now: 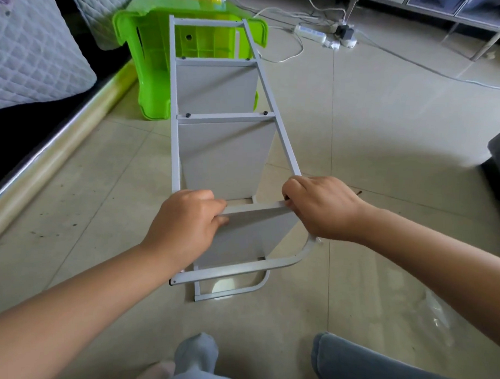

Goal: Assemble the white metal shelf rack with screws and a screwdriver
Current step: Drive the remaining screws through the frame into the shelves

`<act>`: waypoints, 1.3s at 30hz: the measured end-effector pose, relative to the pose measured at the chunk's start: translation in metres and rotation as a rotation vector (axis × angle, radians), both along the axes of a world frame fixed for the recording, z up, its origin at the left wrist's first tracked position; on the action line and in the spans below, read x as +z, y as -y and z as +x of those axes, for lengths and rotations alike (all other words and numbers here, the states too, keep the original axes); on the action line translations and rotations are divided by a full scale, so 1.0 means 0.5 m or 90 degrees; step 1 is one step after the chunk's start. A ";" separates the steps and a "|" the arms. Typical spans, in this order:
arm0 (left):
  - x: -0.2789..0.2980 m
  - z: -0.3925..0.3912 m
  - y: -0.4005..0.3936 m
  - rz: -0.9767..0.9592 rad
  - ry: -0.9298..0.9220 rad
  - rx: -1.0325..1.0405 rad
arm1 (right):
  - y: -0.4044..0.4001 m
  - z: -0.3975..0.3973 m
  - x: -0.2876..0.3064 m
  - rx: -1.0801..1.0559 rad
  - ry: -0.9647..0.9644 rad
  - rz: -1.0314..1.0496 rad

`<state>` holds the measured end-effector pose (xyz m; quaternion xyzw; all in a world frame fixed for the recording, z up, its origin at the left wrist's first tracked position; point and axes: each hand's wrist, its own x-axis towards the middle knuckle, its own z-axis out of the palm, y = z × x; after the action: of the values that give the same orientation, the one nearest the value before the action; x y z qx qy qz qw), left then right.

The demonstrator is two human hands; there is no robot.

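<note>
Our left hand (185, 224) grips the near shelf panel (250, 234) at its left end. The rack (224, 148) lies on the floor, long axis running away from us. Our right hand (319, 206) pinches the panel's right corner.

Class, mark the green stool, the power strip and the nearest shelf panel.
green stool (152, 44): head view, on its side wall.
power strip (310, 33): head view, on its white casing.
nearest shelf panel (250, 234): head view, on its flat face.
</note>
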<state>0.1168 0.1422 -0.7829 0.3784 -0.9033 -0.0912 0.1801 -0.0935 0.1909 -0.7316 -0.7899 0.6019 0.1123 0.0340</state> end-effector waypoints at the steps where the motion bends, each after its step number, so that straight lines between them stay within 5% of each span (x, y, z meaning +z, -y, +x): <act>1: 0.002 -0.001 0.002 -0.002 0.001 -0.002 | 0.005 -0.002 0.003 -0.007 0.017 0.010; 9: -0.005 0.004 0.001 -0.002 0.007 -0.004 | -0.010 0.015 -0.012 -0.115 0.102 -0.023; 15: -0.004 0.008 -0.003 -0.001 0.012 -0.019 | 0.005 -0.006 0.029 -0.004 0.034 0.130; 23: 0.001 0.002 -0.006 -0.008 0.032 -0.029 | 0.018 0.000 -0.007 0.076 -0.137 -0.040; 28: 0.004 0.003 -0.012 0.000 0.028 -0.034 | 0.017 -0.005 -0.008 0.125 0.043 -0.151; 33: 0.002 0.025 -0.013 0.003 0.004 -0.059 | 0.024 0.008 0.021 0.290 -0.147 0.016; 36: -0.003 0.033 -0.001 -0.009 -0.006 -0.087 | 0.029 0.023 0.045 0.217 -0.187 0.194; 39: -0.006 0.033 -0.001 -0.021 -0.003 -0.095 | 0.033 0.043 0.072 0.237 -0.213 0.226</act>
<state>0.1331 0.1427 -0.7858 0.3070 -0.9299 -0.0901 0.1815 -0.0722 0.1746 -0.6957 -0.8388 0.4150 0.3487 0.0506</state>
